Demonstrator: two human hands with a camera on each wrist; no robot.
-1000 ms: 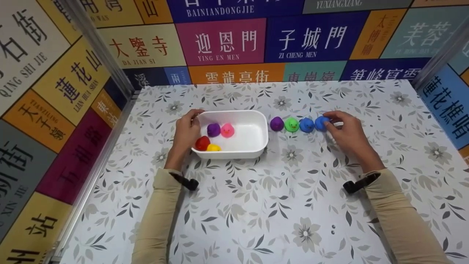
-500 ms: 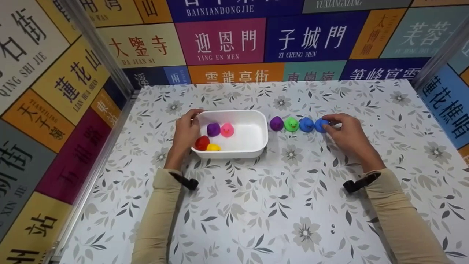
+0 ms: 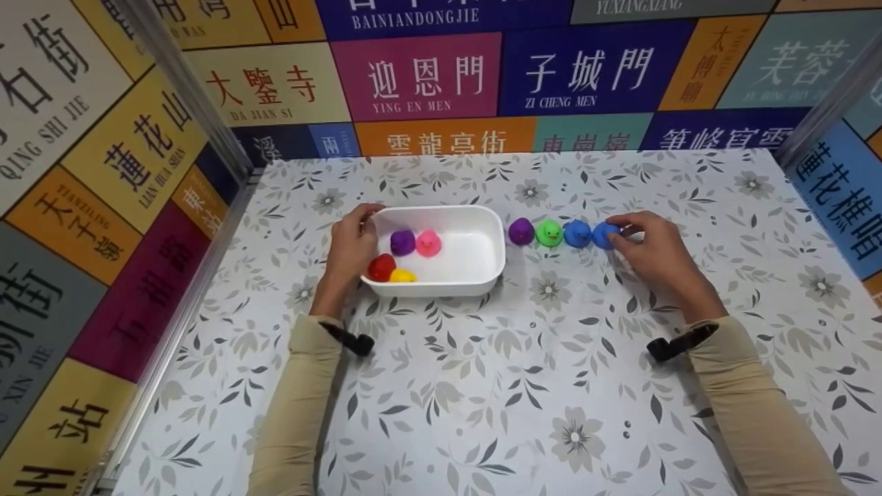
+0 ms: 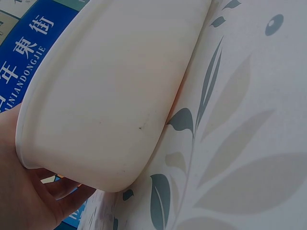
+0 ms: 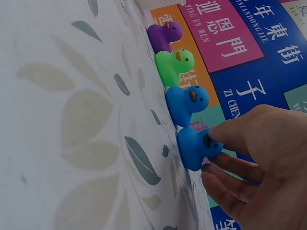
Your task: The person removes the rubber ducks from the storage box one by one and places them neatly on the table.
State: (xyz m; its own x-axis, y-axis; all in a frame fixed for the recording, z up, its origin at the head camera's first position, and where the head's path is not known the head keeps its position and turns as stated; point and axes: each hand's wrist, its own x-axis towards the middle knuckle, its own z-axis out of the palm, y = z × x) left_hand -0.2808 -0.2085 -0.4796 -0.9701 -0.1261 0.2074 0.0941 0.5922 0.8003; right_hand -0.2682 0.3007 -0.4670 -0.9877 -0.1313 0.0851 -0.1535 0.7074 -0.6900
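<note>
My left hand (image 3: 351, 244) grips the left end of a white plastic box (image 3: 468, 251), which stands on the table. In the left wrist view the box's outer wall (image 4: 110, 96) fills the middle, with fingers bent around its end. Inside the box lie a purple duck (image 3: 403, 242), a pink duck (image 3: 428, 244), a red duck (image 3: 381, 267) and a yellow duck (image 3: 402, 276). My right hand (image 3: 651, 248) pinches a blue rubber duck (image 5: 194, 147) between thumb and fingers. It is the rightmost in a row with another blue duck (image 5: 186, 105), a green duck (image 5: 173, 66) and a purple duck (image 5: 164, 36).
A white tablecloth (image 3: 482, 386) with grey flowers and leaves covers the table. Behind it and along both sides rise panels (image 3: 427, 76) with coloured signs. A black wrist camera (image 3: 355, 342) is strapped on the left wrist, another camera (image 3: 665, 350) on the right.
My right hand and the rightmost blue duck have shifted very slightly toward me. The left hand, the box and the other ducks stay where they were.
</note>
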